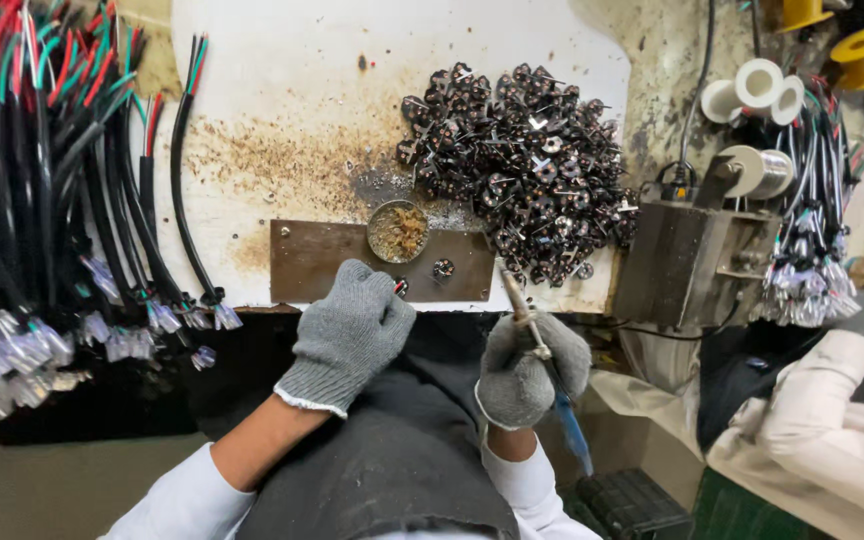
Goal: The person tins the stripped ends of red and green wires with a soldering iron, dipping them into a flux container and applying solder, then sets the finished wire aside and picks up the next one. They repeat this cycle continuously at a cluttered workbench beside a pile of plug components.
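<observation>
Right hand [522, 368] grips soldering iron [527, 322], tip up by the brown plate [322, 262]. Left hand [347, 335] pinches a small wire end [399, 288] at the plate edge. Best to brace wrists on the counter [282, 90], tip touching briefly.

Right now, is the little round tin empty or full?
Nearly full: the small round tin on the brown metal plate holds brownish-yellow crumbly stuff.

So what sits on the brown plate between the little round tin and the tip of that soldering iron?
In the head view, one small dark round part lies on the brown plate, between the tin and the soldering iron.
</observation>
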